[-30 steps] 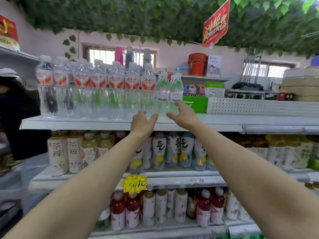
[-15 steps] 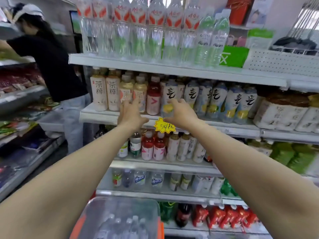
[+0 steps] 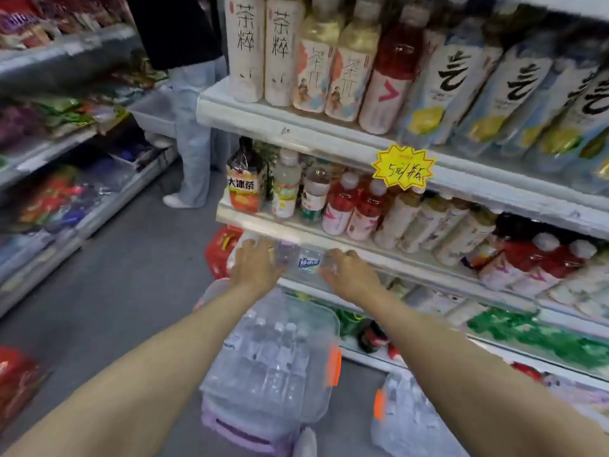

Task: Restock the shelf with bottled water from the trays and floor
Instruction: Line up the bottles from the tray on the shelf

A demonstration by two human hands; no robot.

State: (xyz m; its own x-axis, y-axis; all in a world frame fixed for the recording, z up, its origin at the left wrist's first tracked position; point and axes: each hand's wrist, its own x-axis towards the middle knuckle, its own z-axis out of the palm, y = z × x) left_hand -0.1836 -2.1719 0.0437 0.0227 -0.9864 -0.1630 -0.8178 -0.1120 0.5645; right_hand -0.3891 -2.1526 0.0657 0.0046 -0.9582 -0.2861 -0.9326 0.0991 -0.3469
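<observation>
1. Well, the picture is blurry, so small things are hard to make out.
2. The left hand [image 3: 255,263] and the right hand [image 3: 349,273] both reach out in front of the third shelf [image 3: 412,258]. The fingers of each are spread and loose, and they hold nothing that I can see — though the fingertips are smeared, so I cannot tell if they touch the small water bottles [image 3: 308,262] that stand there.
3. Those bottles are partly hidden behind the hands; only one blue label shows between them.
4. More bottled water sits in a clear tray [image 3: 273,354] on the floor, right under the arms. It rests on a purple tray [image 3: 237,433], which is mostly covered.
5. A wrapped pack of water [image 3: 408,420] lies on the floor just beside the trays, cut off by the right arm.
6. A yellow price tag [image 3: 402,166] hangs from the shelf above.
7. Another person [image 3: 189,94] stands at the end of the aisle — only dark top and pale jeans show.
</observation>
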